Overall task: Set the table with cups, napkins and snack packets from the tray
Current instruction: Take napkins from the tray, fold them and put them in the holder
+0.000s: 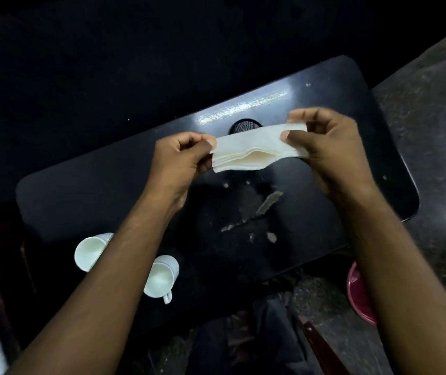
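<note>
A folded stack of white napkins (254, 150) is held in the air above the black table (108, 190). My left hand (178, 161) pinches its left end and my right hand (330, 147) pinches its right end. Two white cups stand on the table near its front left edge: one (90, 251) to the left of my left forearm, the other (162, 277), with a handle, to its right. No tray or snack packets are in view.
A round dark grommet (244, 125) sits in the table behind the napkins. The tabletop has chipped patches (267, 204) near its middle. A pink bowl (358, 293) lies on the floor at the right. A dark stone surface (432, 117) borders the table's right side.
</note>
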